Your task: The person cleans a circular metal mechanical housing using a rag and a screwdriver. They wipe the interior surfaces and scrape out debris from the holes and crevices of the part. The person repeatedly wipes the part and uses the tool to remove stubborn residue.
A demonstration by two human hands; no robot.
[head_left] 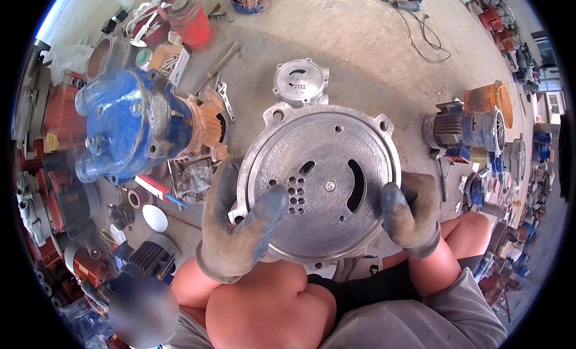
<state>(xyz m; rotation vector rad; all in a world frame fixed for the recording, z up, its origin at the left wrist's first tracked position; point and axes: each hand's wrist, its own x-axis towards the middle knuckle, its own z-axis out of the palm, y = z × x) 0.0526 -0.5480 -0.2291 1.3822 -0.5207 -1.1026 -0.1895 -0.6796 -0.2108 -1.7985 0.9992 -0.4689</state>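
Observation:
Between my two gloved hands I hold up a round grey metal pump end plate (318, 145). Its face has curved slots, a cluster of small holes, a central screw and bolt lugs around the rim. My left hand (243, 229) grips its left edge, thumb lying over the face beside the small holes. My right hand (414, 214) clasps the right edge, thumb on the rim. The fingers behind the plate are hidden. Just beyond it, a smaller round metal cover (299, 81) of similar design rests on the floor.
At the left stands a large blue pump (123, 124) with a rusty motor end. Behind it are a wrench (225, 102), a hammer (221, 61), a box of bolts (170, 64) and a red bucket (191, 26). A motor (459, 130) lies right; an angle grinder (408, 4) lies far off.

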